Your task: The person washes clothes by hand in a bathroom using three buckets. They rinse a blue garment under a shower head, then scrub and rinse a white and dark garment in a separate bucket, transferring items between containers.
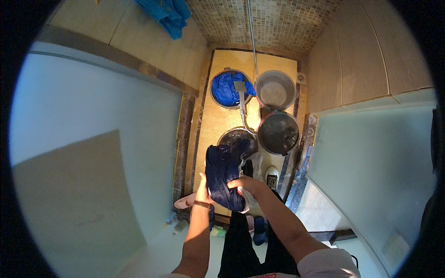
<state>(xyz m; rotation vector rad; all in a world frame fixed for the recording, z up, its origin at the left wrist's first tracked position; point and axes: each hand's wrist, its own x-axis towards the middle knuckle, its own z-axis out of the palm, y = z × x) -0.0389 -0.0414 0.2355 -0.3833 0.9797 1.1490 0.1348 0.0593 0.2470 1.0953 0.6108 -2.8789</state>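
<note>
A bunched navy-blue garment (223, 176), with some white and a little red showing at its right edge, hangs between my two hands. My left hand (204, 191) grips it at its lower left side, thumb up and the other fingers hidden behind the cloth. From the right, my right hand (244, 184) holds it with the fingers closed on its edge. Part of the garment droops at its far end over a round dark bucket (248, 147), and I cannot tell whether it touches the inside.
Behind stands a bucket with bright blue cloth (225, 90); a hand shower (240, 86) hangs over it. To the right are a grey bucket (276, 88) and a dark bucket (279, 132). Shoes (272, 175) and pink slippers (185, 201) lie nearby. Frosted panels (371, 153) flank the mat (218, 119).
</note>
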